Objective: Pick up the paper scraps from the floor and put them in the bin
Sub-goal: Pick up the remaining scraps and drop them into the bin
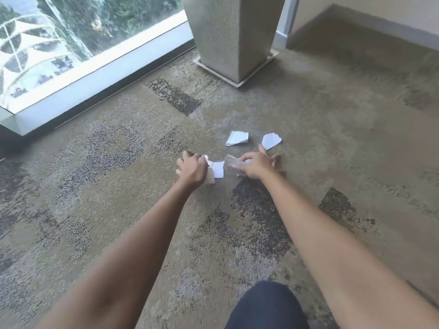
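Head view, looking down at patterned carpet (332, 115). Both arms reach forward. Left hand (191, 169) is curled around white scraps (217, 169). Right hand (257, 166) grasps a crumpled scrap (231, 163), its fingers partly spread. Two loose scraps (237, 138) (271, 140) lie just beyond the hands. A stone bin (234, 36) stands farther back, beside a window (59, 43).

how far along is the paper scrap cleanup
Partway. The left hand grips gathered scraps, and the right hand pinches another piece. Two scraps lie on the carpet beyond the hands. Nothing binned is visible.
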Motion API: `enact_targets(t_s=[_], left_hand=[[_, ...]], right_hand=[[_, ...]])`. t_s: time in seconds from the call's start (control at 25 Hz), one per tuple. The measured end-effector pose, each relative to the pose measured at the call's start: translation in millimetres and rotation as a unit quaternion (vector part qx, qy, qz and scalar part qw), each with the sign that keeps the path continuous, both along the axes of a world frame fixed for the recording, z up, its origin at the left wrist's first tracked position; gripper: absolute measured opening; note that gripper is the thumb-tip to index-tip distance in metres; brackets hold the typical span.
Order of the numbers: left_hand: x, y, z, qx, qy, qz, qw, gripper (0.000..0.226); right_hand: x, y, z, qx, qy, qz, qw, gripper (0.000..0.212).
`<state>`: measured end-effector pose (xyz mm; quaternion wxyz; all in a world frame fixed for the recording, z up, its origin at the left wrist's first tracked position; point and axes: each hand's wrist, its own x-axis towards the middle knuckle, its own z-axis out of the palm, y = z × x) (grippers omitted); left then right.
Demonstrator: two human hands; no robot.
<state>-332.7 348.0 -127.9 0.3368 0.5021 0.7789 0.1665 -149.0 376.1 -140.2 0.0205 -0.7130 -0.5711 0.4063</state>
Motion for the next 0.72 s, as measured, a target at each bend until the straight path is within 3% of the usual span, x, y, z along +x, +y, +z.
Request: enact_targets(t_s=[0.08,0.2,0.32,0.48,0.72], left_hand=[[5.0,6.6,-10.1,-0.026,0.103,-0.062,0.992,0.057],[12.6,14.1,-26.7,-0.050,0.149,-0.123,0.980,0.054],[8.3,7.4,-39.5,-0.071,0.141,-0.172,0.972,0.062],[-2.1,-9.2,-46.7,0.000,0.108,-0.183,0.977,0.051],[-4.0,-23.6,-44.0,0.085,0.022,-0.091,0.992,0.019]], right_hand=[[-12.8,2.5,-1.6,0.002,-0.011,0.006,1.000,0.024],[-25.0,-4.4,-1.2,0.035,-0.013,0.031,0.999,0.018],[-29.4,-8.8,-5.1,0.065,-0.059,0.119,0.989,0.019],[-32.2,-11.2,-8.7,0.137,-0.061,0.219,0.964,0.013],[-29.8,-33.4,-12.2,0.186,0.047,0.192,0.963,0.012]])
